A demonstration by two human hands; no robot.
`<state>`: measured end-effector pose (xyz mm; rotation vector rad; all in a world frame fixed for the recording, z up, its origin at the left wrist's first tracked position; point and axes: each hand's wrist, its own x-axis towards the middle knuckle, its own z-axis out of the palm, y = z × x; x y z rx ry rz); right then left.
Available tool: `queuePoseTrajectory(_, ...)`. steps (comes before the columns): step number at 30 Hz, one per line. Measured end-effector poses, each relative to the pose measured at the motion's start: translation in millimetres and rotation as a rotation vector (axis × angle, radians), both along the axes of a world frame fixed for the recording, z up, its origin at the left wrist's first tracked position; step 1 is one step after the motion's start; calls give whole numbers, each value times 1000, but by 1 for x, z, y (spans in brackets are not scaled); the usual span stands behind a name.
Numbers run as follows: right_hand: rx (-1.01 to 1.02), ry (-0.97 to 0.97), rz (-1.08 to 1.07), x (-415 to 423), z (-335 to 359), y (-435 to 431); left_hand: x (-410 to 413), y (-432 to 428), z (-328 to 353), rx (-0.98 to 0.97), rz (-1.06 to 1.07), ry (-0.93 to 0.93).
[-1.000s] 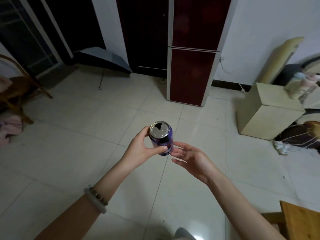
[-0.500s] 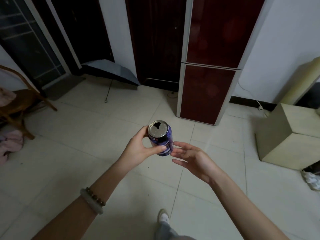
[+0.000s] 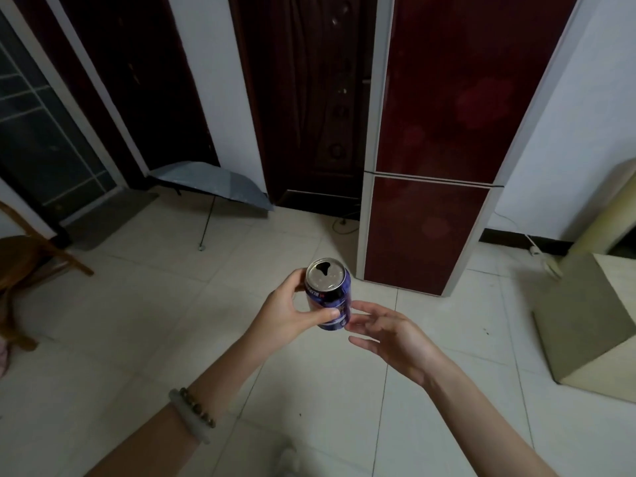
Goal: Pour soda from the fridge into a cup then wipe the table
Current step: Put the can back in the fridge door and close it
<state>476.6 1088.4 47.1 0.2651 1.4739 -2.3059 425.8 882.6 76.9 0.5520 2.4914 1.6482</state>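
The left hand (image 3: 285, 313) grasps an opened blue can (image 3: 329, 293), its label unreadable; the right hand (image 3: 395, 337) stays spread, fingers released.

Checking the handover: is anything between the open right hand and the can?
Nothing visible. The left hand holds the open soda can; the right hand is open just beside it, fingertips near its base.

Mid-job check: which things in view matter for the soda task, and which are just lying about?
Part of the job:
- soda can, top already open, held in the left hand
- right hand, open beside the can
- fridge, both doors closed

Lying about:
- open umbrella on the floor
- wooden chair
- beige box

No cup or table shows.
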Motion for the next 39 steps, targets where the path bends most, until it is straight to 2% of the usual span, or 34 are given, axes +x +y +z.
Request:
queuePoseTrajectory(16, -11, 54, -207, -294, 20, -12, -329, 0, 28, -33, -197, 4)
queuePoseTrajectory(24, -40, 37, -327, -380, 21, 6, -436, 26, 20, 32, -267, -40)
queuePoseTrajectory(39, 7, 59, -301, -593, 33, 107, -648, 125, 35, 61, -310, -28)
